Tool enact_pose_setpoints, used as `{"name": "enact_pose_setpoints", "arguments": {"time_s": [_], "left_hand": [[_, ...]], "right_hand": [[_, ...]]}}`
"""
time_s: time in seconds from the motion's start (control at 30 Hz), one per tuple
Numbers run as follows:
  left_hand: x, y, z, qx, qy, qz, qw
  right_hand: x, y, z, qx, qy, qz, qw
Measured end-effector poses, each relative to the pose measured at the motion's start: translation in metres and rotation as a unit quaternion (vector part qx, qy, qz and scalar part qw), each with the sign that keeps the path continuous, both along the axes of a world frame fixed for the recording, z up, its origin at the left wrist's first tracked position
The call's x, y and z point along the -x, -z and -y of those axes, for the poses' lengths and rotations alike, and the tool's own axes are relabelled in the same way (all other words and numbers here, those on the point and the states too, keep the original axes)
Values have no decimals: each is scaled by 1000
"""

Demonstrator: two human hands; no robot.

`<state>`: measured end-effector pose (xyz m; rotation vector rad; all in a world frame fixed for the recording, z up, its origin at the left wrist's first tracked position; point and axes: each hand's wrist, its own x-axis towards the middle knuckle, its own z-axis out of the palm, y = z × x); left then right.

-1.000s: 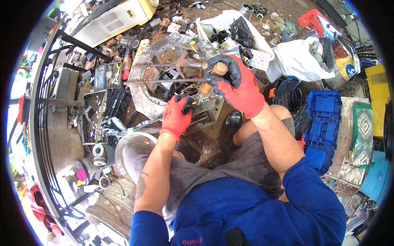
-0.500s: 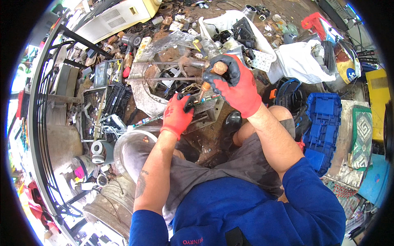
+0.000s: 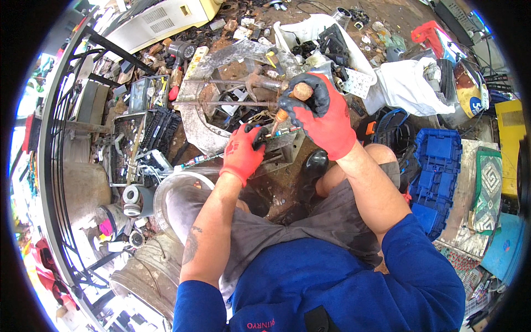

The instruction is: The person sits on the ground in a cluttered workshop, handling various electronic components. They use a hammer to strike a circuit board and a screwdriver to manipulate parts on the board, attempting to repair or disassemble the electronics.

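My right hand [image 3: 326, 119], in a red glove with dark palm and fingers, is closed round a tool with a worn orange-brown handle [image 3: 280, 118]. The handle's rounded end points up and its narrow lower end slants down to a long thin circuit board strip [image 3: 202, 159]. My left hand [image 3: 243, 152], gloved alike, closes on this strip with curled fingers. Under the strip stands a grey, dirty metal frame [image 3: 202, 130] with a large opening. Beside my right hand lie a rusty hammer head [image 3: 253, 86] and a long rod [image 3: 221, 103]; their right ends are hidden by the fingers.
A white bin of dark scrap [image 3: 359, 52] and a white sack [image 3: 409, 88] stand beyond my right hand. Blue plastic cases [image 3: 437, 177] are at right. Trays of parts [image 3: 124, 144], a clear round tub [image 3: 182, 185] and a black metal rack [image 3: 50, 166] stand left.
The view has shifted slightly. Both hands keep their grips; the orange-brown tool stays slanted to the strip with little visible movement.
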<state>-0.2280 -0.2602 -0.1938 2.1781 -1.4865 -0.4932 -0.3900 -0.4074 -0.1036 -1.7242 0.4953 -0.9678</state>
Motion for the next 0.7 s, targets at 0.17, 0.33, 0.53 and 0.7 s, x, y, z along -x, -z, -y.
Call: {"name": "enact_pose_setpoints", "arguments": {"time_s": [0.17, 0.33, 0.53, 0.7], "left_hand": [[2, -2, -1, 24, 2, -10, 1000], [15, 9, -5, 162, 46, -12, 986], [11, 7, -4, 98, 104, -30, 989], [11, 10, -11, 79, 90, 81, 990]], "right_hand": [[-1, -1, -1, 9, -5, -12, 1000], [-3, 3, -10, 98, -19, -55, 994], [2, 9, -9, 126, -8, -76, 989], [2, 8, -3, 82, -4, -50, 995]]}}
